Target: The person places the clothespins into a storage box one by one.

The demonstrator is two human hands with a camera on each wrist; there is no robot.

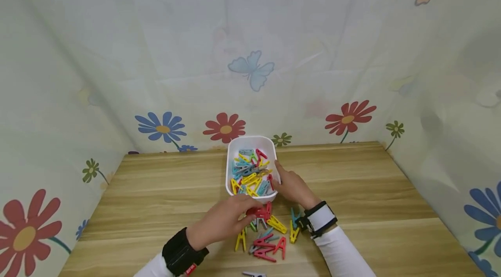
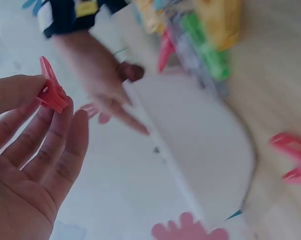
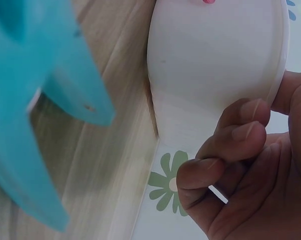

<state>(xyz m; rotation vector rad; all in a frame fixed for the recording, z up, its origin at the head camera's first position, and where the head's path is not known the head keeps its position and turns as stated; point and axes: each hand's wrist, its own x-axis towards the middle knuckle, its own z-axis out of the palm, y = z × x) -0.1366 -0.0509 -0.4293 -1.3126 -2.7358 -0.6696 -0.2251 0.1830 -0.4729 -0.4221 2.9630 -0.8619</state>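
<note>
Pinching a red clothespin (image 1: 261, 212) between thumb and fingertips, my left hand (image 1: 224, 221) holds it just off the near rim of the white tub (image 1: 231, 168), above the desk (image 1: 372, 190). From the head view the pin lies with its long axis roughly left to right, its far end pointing toward my right wrist; in the left wrist view the same red clothespin (image 2: 51, 93) tilts up past my fingers (image 2: 50, 150), which are curled lightly around it. My right hand (image 1: 291, 186) grips the tub's right side, its fingers (image 3: 230, 145) bent over the rim and thumb behind the white tub (image 3: 210, 65) wall. The tub is heaped with yellow, blue, red and grey pins. More lie in a loose pile of clothespins (image 1: 270, 238) on the desk between my wrists, just under the held one. A blue clothespin (image 3: 35, 110) blurs large in the right wrist view.
</note>
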